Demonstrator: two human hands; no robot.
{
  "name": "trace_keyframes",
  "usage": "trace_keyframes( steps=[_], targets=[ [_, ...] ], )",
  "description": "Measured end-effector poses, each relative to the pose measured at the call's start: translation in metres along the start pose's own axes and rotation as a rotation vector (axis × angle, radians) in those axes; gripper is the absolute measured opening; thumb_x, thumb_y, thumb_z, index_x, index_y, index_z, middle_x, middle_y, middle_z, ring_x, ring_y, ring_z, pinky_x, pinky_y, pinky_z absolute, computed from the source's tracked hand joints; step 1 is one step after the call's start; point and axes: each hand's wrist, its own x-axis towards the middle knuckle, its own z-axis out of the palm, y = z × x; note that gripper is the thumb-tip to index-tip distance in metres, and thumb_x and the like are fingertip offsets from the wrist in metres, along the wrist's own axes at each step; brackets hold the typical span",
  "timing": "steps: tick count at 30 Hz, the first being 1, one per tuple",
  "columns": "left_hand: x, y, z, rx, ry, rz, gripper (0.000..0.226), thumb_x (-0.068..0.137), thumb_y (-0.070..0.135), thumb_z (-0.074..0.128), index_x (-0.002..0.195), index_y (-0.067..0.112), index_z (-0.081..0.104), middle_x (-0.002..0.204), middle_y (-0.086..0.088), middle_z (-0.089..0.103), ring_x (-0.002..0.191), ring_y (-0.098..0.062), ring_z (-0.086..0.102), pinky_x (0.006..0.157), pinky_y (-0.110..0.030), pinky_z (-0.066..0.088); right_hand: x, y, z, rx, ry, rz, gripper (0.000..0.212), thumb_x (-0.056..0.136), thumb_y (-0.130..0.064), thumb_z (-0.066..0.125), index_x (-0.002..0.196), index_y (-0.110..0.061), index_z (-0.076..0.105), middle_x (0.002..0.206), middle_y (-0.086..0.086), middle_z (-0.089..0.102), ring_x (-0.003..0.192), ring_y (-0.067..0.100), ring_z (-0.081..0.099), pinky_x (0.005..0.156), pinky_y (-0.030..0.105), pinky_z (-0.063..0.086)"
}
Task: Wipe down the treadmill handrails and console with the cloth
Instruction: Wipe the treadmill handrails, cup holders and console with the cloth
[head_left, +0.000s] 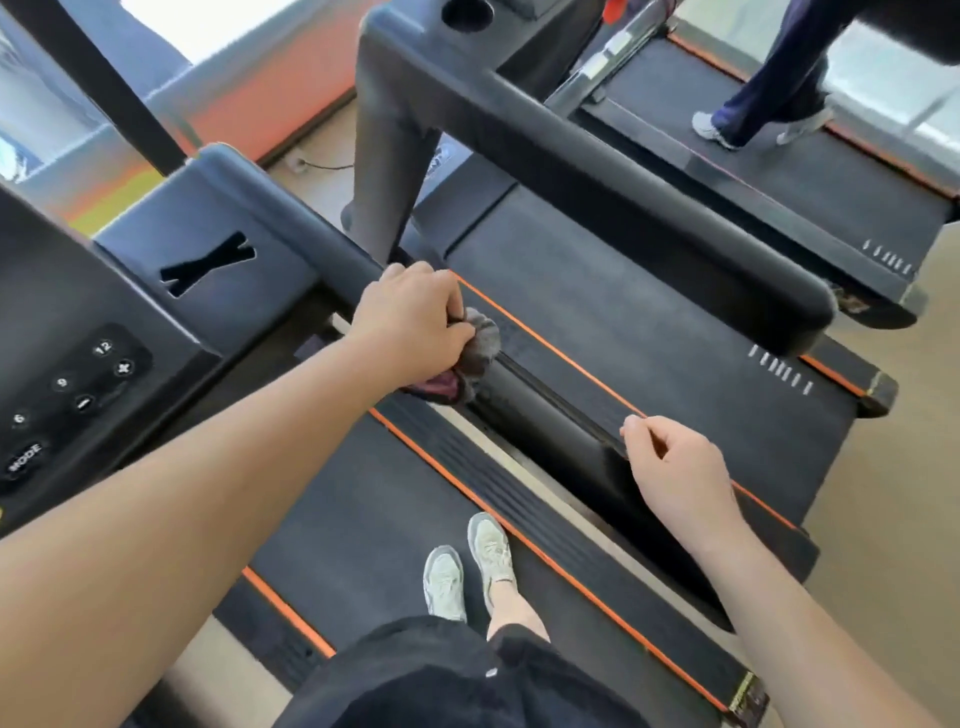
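The left grip (410, 322) clasps a bunched grey cloth (480, 345) against the black handrail (545, 410), close to the console (78, 312). The right grip (675, 467) holds the handrail's near end, fingers curled. Both shoes (444, 582) stand on the treadmill belt (363, 519)

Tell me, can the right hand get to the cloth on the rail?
Probably yes. The right hand holds the same handrail that the cloth lies on, with only bare rail between them. But the left hand already grips the cloth.
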Motion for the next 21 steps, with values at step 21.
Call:
trace_keyframes(
  steps=[21],
  targets=[
    [-0.022,0.032,0.059,0.252,0.118,0.534,0.045,0.106,0.037,0.034,0.088,0.014,0.067,0.094,-0.006,0.068,0.088,-0.034,0.061,0.087,-0.047,0.048,-0.03,0.072,-0.009,-0.168,0.248,0.088,0.066,0.101,-0.057,0.032,0.068,-0.007,0.06,0.06,0.004,0.06,0.064,0.023,0.059,0.065,0.039,0.056]
  ],
)
